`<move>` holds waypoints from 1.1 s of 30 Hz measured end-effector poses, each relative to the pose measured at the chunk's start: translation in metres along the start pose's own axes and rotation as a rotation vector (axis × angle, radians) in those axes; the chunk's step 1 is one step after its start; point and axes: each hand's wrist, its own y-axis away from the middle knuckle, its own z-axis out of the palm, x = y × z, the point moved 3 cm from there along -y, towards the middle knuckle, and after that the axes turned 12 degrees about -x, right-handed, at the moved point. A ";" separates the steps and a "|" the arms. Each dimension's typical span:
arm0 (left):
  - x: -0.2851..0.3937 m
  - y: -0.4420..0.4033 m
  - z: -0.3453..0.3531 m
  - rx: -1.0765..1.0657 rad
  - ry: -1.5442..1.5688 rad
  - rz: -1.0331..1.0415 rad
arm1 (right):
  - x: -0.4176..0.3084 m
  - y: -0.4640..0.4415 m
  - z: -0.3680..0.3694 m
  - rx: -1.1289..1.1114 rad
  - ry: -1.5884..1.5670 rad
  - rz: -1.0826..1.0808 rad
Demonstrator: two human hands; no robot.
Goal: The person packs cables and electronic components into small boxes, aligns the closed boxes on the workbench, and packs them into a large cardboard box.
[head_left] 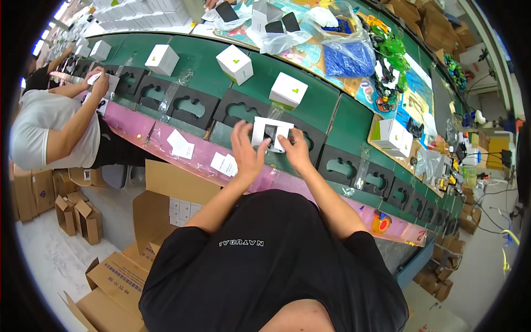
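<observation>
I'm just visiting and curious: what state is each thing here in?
White frame: between the hands, something dark in its opening
Left hand: fingers spread beside the frame
Right hand: thumb at the frame; grip unclear
White box: looks closed, standing on the green bench
Black foam: lying flat, cut-out showing
Leaflets: lying on the pink ledge
Carton: open, white boxes inside
</observation>
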 end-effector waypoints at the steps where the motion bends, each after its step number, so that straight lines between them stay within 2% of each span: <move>1: 0.006 0.006 0.000 0.008 -0.130 0.104 | -0.001 0.000 -0.002 -0.005 -0.005 -0.005; 2: 0.007 0.011 0.006 -0.068 -0.077 0.158 | -0.002 0.000 -0.004 -0.028 0.024 -0.019; 5: 0.014 0.018 0.027 -0.059 -0.174 0.163 | 0.000 -0.003 -0.006 -0.054 0.054 -0.034; 9: 0.018 0.014 0.039 -0.019 -0.224 0.104 | -0.006 0.003 -0.025 -0.205 -0.047 0.036; 11: 0.020 0.015 0.044 -0.004 -0.221 0.087 | -0.010 0.001 -0.039 -0.241 -0.078 -0.185; 13: 0.022 0.015 0.047 0.029 -0.155 0.056 | -0.037 -0.005 -0.057 -0.199 -0.104 -0.254; 15: 0.023 0.017 0.048 0.031 -0.141 0.050 | -0.075 -0.014 -0.064 -0.242 0.123 -0.395; 16: 0.024 0.015 0.048 0.042 -0.124 0.055 | -0.086 -0.019 -0.060 -0.334 0.182 -0.402; 17: 0.025 0.014 0.049 0.038 -0.121 0.057 | -0.096 -0.018 -0.059 -0.330 0.183 -0.399; 19: 0.025 0.013 0.049 0.056 -0.105 0.041 | -0.108 -0.014 -0.050 -0.511 0.382 -0.312; 21: 0.018 0.015 0.051 0.078 -0.072 0.044 | -0.102 -0.013 -0.047 -0.520 0.424 -0.352; 23: 0.014 0.020 0.053 0.130 0.085 -0.030 | -0.100 -0.002 -0.043 -0.594 0.508 -0.257; 25: 0.018 0.019 0.050 0.141 0.096 -0.056 | -0.085 0.000 -0.036 -0.606 0.527 -0.289; 27: 0.023 0.018 0.044 0.176 0.233 -0.064 | -0.083 0.003 -0.032 -0.520 0.687 -0.464; 29: 0.019 0.020 0.038 0.199 0.188 -0.057 | -0.084 0.006 -0.029 -0.517 0.762 -0.487; 31: 0.002 0.024 0.038 0.083 0.498 -0.106 | -0.083 0.009 -0.029 -0.521 0.841 -0.504; 33: -0.013 0.028 0.036 0.059 0.573 -0.116 | -0.077 0.011 -0.030 -0.462 0.936 -0.578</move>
